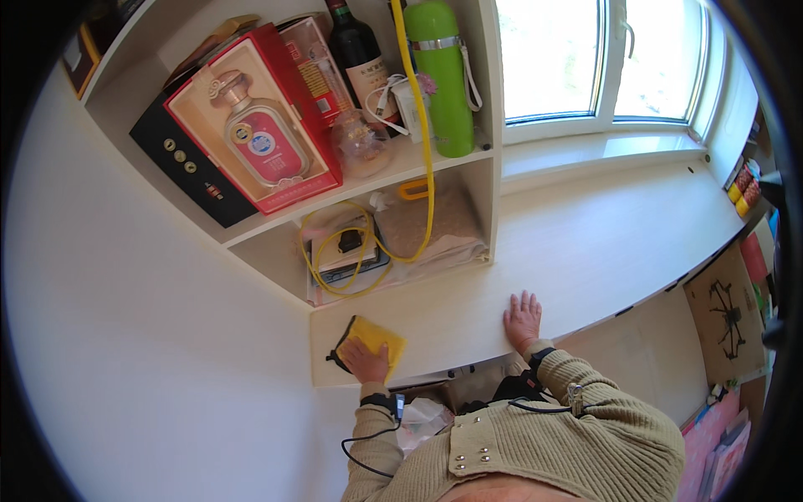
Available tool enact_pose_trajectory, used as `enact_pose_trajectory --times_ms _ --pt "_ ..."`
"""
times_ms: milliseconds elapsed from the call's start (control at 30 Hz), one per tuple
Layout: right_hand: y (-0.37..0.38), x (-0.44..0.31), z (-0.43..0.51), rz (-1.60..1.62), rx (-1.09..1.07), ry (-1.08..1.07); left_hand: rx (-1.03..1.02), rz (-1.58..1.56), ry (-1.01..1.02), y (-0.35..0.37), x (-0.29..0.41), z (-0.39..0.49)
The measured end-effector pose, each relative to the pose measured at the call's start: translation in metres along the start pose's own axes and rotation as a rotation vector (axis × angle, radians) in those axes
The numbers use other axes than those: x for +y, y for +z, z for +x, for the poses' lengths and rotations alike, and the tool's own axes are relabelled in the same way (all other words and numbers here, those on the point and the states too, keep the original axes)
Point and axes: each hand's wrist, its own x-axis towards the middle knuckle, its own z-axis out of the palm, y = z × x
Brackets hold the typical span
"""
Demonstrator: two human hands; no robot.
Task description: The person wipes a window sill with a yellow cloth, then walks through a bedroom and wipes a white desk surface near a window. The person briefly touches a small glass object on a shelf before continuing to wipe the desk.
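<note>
My left hand (366, 361) lies palm down on a yellow cloth (386, 342) with a dark edge, pressing it against the pale desktop (439, 320) near the left end. Part of the cloth is hidden under the palm. My right hand (522, 322) rests on the same desktop near its front edge, fingers spread, with nothing in it. Both wrists wear black bands, and a thin black cable runs from the left one.
Above the desk's left part stands a shelf unit (494, 213) holding a boxed bottle (266, 135), a wine bottle (357, 50) and a green thermos (442, 81). A yellow cable (428, 188) hangs down its front. A cardboard box (702, 314) stands at right, near a window (552, 63).
</note>
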Motion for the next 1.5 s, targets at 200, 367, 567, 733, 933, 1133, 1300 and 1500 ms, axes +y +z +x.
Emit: enact_pose_trajectory --times_ms 200,367,567,733,933,1133,1300,1500 --pt "0.004 0.001 0.003 -0.016 -0.011 0.011 -0.052 -0.152 0.068 -0.006 0.062 -0.044" --pt "0.000 -0.001 0.002 -0.019 -0.034 0.024 -0.080 -0.181 0.285 -0.012 0.107 -0.060" --pt "-0.003 0.001 0.001 0.022 -0.014 0.018 -0.099 -0.142 0.436 -0.018 0.085 -0.043" --pt "-0.001 0.002 0.001 0.037 0.003 0.013 -0.104 -0.141 0.367 -0.017 0.057 -0.008" --pt "-0.002 0.001 0.001 0.019 0.010 0.013 -0.062 -0.084 0.149 -0.015 0.031 0.027" --pt "-0.003 -0.001 0.002 0.005 -0.009 0.010 -0.066 -0.110 0.071 -0.019 0.036 0.023" --pt "0.005 0.005 0.001 -0.011 0.001 -0.020 -0.054 -0.128 0.002 -0.018 0.040 0.000" --pt "-0.026 -0.022 0.021 0.195 0.052 0.012 0.021 -0.125 0.003 -0.016 0.039 -0.015"
